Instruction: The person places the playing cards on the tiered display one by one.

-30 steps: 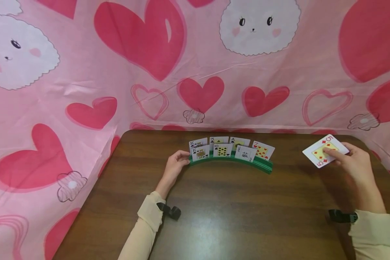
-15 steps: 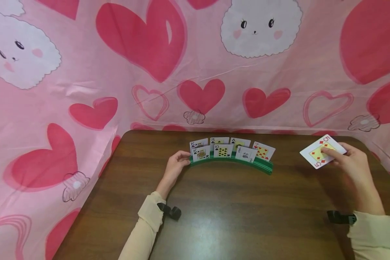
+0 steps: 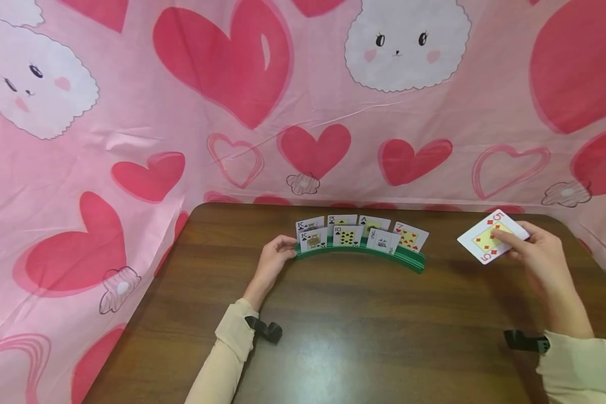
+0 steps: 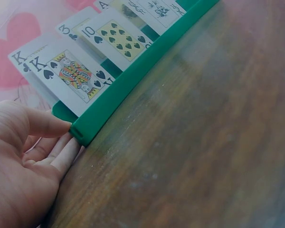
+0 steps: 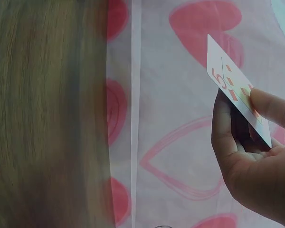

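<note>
A curved green card holder (image 3: 411, 261) stands on the table with playing cards upright in two rows. My left hand (image 3: 272, 257) pinches its left end, thumb in front and fingers curled behind and below in the left wrist view. The front row shows a king of spades (image 4: 76, 76), a ten of spades (image 4: 118, 40) and a joker (image 3: 382, 241). Behind stand another king (image 3: 308, 224), a three (image 3: 341, 220), an ace (image 3: 375, 222) and a seven of hearts (image 3: 411, 235). Right of the holder, my right hand (image 3: 542, 258) holds a five of diamonds (image 3: 477, 240) raised and face up, thumb across its face.
The brown wooden table (image 3: 363, 325) spreads in front of the holder. A pink cloth (image 3: 333, 101) printed with hearts hangs behind the table and along its left side. Black straps (image 3: 267, 330) sit at both wrists.
My right hand has moved a little to the left with the five of diamonds, toward the card holder. The left hand stays at the holder's end, and the cards there have not changed.
</note>
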`<state>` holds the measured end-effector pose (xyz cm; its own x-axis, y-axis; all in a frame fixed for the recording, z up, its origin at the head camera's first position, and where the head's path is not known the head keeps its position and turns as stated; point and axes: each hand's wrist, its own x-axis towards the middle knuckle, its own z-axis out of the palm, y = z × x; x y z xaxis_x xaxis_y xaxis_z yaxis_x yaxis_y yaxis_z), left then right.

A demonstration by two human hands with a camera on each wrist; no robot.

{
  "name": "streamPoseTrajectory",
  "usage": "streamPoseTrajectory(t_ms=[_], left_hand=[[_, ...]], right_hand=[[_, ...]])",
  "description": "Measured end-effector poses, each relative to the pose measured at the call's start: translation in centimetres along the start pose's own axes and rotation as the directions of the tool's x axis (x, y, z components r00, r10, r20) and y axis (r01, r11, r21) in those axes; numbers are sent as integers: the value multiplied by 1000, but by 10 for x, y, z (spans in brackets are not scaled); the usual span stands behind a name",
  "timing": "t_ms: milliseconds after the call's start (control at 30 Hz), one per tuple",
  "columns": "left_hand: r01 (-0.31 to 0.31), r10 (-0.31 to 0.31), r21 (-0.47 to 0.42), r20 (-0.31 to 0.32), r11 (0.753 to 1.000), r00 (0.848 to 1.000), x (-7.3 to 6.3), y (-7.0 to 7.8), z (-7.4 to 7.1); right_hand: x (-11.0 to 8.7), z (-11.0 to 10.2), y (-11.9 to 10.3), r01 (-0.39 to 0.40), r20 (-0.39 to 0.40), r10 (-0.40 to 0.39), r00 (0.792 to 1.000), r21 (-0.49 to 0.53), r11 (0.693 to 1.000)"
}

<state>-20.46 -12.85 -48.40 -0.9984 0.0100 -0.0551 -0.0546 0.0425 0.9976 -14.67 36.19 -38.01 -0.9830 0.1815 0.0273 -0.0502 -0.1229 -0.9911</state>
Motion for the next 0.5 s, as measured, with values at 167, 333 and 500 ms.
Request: streamPoseTrajectory(t_ms=[167,333,500], left_hand=[[-16,16,2,3,1000,1000,-1,0,0],[-22,22,-1,4,1000,1000,-1,0,0],[-30,30,-11,2,1000,1000,-2,-1,0]], right_hand=[[-1,8,0,-4,17,4,1000,-31,1000],[-3,15,0,-7,30,9,1000,-57,998],[-5,20,0,0,42,4,999,-86,996]])
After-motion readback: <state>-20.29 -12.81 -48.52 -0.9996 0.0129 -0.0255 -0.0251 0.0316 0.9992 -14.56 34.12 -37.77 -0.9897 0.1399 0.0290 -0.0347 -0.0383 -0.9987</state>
